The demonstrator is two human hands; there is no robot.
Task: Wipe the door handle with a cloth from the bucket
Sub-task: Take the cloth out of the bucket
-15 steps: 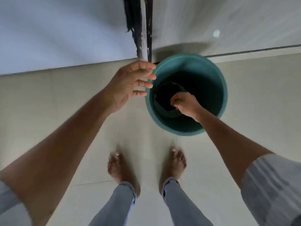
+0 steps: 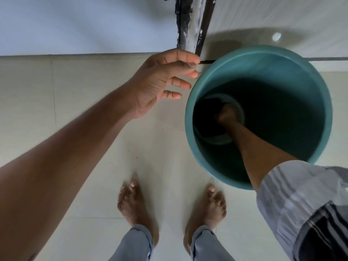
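The cloth [image 2: 207,117], a dark mass, lies at the bottom of the teal bucket [image 2: 320,102], directly under and beside the right hand [image 2: 227,114]. That hand is deep inside the bucket, fingers curled down onto the cloth; whether they have closed on it cannot be told in the shadow. The left hand [image 2: 162,81] hangs outside, just beside the rim, fingers loosely spread and holding nothing. The bucket stands on pale floor tiles [image 2: 94,91] ahead of the bare feet [image 2: 135,206]. The door handle is not in view.

Risks, as judged: an incomplete grip could drop the cloth on lifting; the unsteadied bucket could tip if the forearm drags its wall; a wet cloth would drip onto the tiles beside bare feet.
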